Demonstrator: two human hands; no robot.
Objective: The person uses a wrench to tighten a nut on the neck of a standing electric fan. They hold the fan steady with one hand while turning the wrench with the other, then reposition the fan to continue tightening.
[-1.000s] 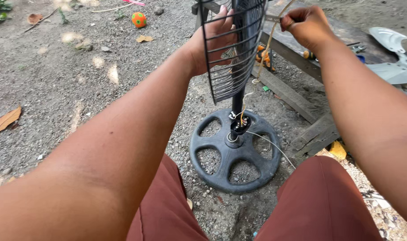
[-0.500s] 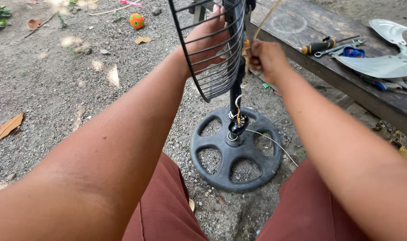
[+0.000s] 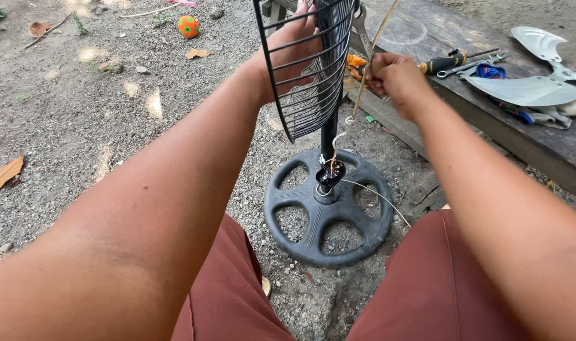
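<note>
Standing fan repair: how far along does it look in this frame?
Done: the fan blade is off and lies on the wooden bench beside a screwdriver. In hand: the left hand steadies the wire guard; the right hand pinches a thin cord beside the pole. Left: loose wires still hang bare above the round base.

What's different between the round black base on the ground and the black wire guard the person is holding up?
The fan base lies flat on the gravel; the wire guard stands upright, steadied by the left hand. The fan base is thick and spoked with a few large openings; the wire guard is made of thin curved wires set close together. No hand touches the fan base, while the right hand pinches a thin cord beside the wire guard. Both are black.
</note>
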